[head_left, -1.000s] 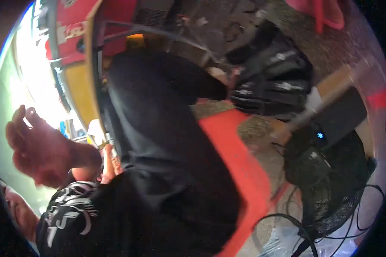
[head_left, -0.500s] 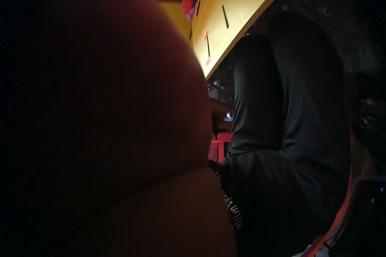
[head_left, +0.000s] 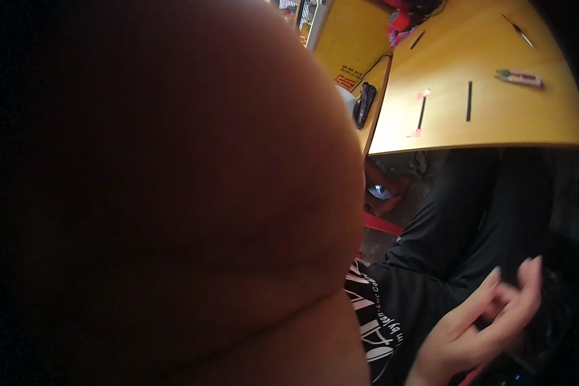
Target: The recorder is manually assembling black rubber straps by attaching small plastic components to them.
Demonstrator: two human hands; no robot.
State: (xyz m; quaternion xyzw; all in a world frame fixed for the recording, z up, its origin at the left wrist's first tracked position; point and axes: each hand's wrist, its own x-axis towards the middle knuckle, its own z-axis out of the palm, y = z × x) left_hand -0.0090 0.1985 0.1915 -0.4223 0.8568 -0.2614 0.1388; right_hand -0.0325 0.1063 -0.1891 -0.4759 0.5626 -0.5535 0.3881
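My left hand (head_left: 238, 193), with its wrist creased, is so close that it covers the left half of the view, dark and out of focus. Its fingers are hidden. At the lower right, my right hand (head_left: 476, 331) is lifted near my lap, thumb and index finger apart, the other fingers partly curled and slightly blurred. Nothing shows in it. Beyond my lap, the yellow table (head_left: 453, 132) bears a black strip (head_left: 469, 101), another dark strip (head_left: 421, 114) with pink-red pieces at both ends, thread snips (head_left: 521, 78) with a pink handle, and a thin pointed tool (head_left: 520, 32).
A short dark strip (head_left: 417, 40) lies near a red object (head_left: 402, 20) at the table's far left. Left of it, a lower surface holds a dark elongated item (head_left: 365, 106). Below are someone's bare limbs (head_left: 392, 193) and a red bar (head_left: 383, 224). My dark-trousered legs (head_left: 447, 212) extend under the table.
The view has swung so that much more of the table and its tools shows. My right hand has come into sight at the lower right. My left hand still blocks the left side.
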